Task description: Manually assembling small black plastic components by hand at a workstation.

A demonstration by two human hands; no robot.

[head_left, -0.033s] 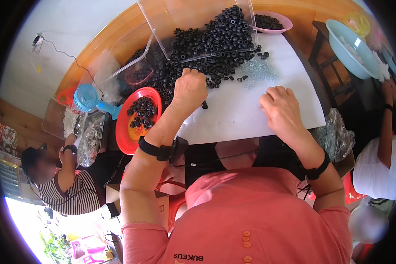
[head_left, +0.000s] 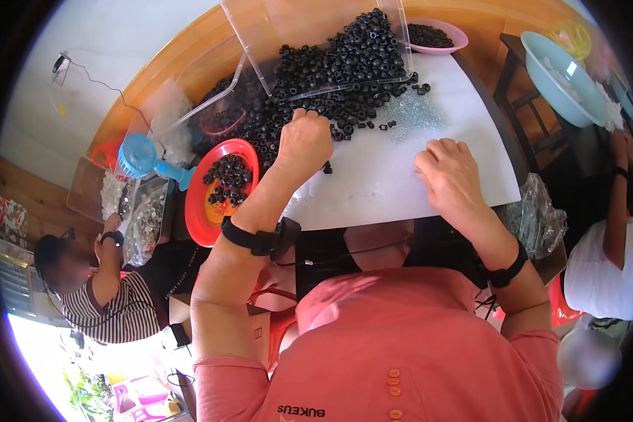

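Note:
My left hand (head_left: 305, 143) is closed, its fingertips curled down at the near edge of a heap of small black ring-shaped parts (head_left: 330, 67). Whatever it may hold is hidden beneath the fingers. Over the white sheet (head_left: 380, 186) is my right hand (head_left: 449, 174), also closed, with its fingers bent under and their tips out of sight. Just beyond it lies a scatter of tiny clear pieces (head_left: 413, 116). A few loose black parts sit between the two hands. Beside my left forearm stands a red bowl (head_left: 195, 211) with more black parts inside.
A clear plastic bin (head_left: 409, 42) lies tipped over the heap. Behind are a pink bowl (head_left: 457, 36) and, left, a blue handheld fan (head_left: 138, 156). A crumpled plastic bag (head_left: 539, 218) hangs at the right edge. Other people work on both sides, near a light-blue basin (head_left: 584, 116).

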